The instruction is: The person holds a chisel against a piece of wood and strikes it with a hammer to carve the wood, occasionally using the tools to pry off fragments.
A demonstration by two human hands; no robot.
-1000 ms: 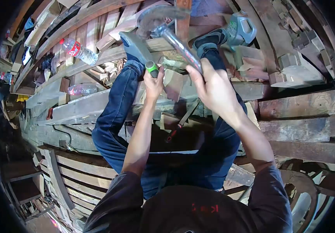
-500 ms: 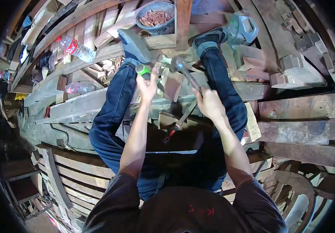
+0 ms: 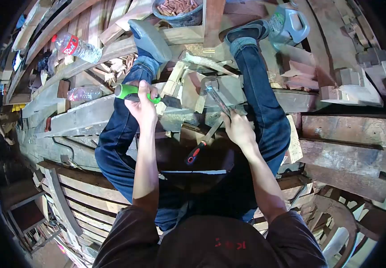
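My left hand is wrapped round the green handle of a chisel, whose dark blade points right over the wood between my legs. In my right hand is a hammer, its head up and away from me, above a wood block. The chisel and the hammer are apart. Below them, between my thighs, lies a tool with a red and black handle and a flat metal blade. Small wood pieces rest between my feet.
A bucket of wood pegs stands beyond my feet. Two plastic bottles lie at the left. A blue jug sits at the upper right. Stacked boards lie at the right, wood chips by my left foot.
My left hand has moved left and turned the chisel, so that it now lies sideways with its blade showing. My right hand and the hammer have shifted slightly lower.
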